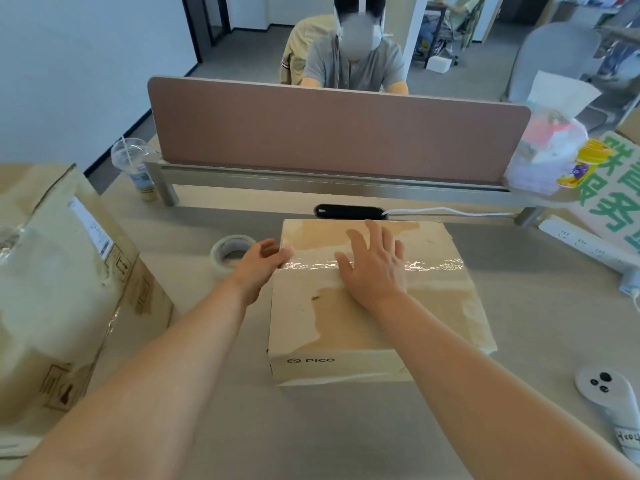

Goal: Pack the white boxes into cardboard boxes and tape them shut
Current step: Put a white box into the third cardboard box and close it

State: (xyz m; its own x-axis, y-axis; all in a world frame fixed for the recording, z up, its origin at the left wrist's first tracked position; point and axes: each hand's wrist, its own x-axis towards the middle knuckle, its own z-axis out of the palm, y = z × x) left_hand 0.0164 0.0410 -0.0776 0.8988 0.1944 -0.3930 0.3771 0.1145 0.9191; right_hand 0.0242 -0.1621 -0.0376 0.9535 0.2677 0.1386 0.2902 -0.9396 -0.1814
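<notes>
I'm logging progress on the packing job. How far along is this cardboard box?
Done: the cardboard box is closed, with clear tape across its top seam. In hand: the right hand lies flat on the strip, and the left hand is at the box's left edge. The tape roll sits beside it. Left: whether more boxes await packing can't be told.

Two bare forearms, sleeveless, no rings or watch.

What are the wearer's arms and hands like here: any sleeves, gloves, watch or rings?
Both forearms are bare as far as the frame shows, with no sleeve in view. The left hand and right hand wear no gloves; no watch, wristband or ring is visible.
</notes>
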